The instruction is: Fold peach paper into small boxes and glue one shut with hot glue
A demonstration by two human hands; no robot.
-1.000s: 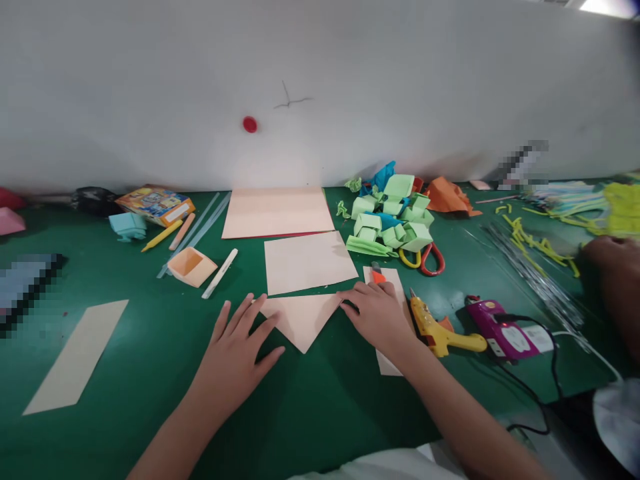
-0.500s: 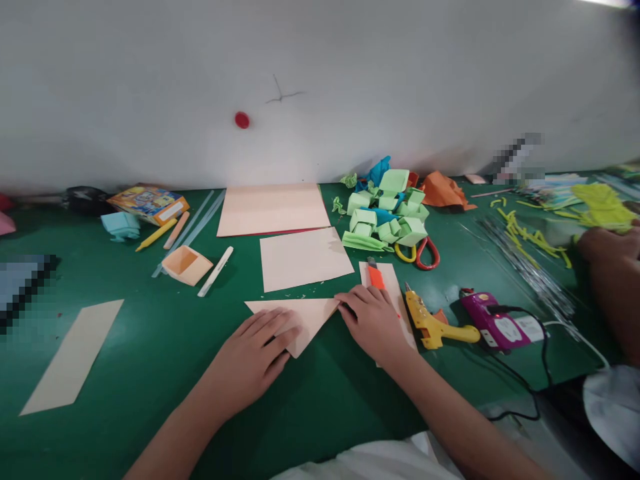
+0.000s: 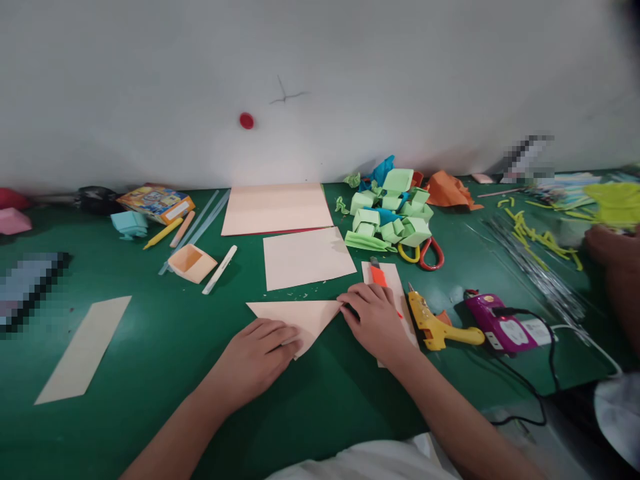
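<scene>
A pale peach sheet of paper (image 3: 313, 319), folded into a triangle, lies on the green table with its long straight edge facing away from me. My left hand (image 3: 263, 357) rests flat over its lower left part, fingers stretched and close together, covering some of it. At the right-hand corner, the fingertips of my right hand (image 3: 375, 320) pinch the paper. Partly beneath that hand is a peach paper strip (image 3: 407, 313), with an orange cutter (image 3: 379, 274) on it. Just beyond the triangle sits a flat peach sheet (image 3: 310, 259).
Right of my hands are a yellow glue gun (image 3: 440, 327), a purple power adapter (image 3: 503, 323) and scissors (image 3: 431, 254). Green folded paper pieces (image 3: 393, 210) pile up behind. A peach paper box (image 3: 193, 264) and white pen (image 3: 220, 269) stand left. Another person's hand (image 3: 613, 247) is far right.
My left hand's fingers have drawn together and shifted slightly right over the lower tip of the triangle. The right hand keeps its pinch. The whole view has shifted slightly.
</scene>
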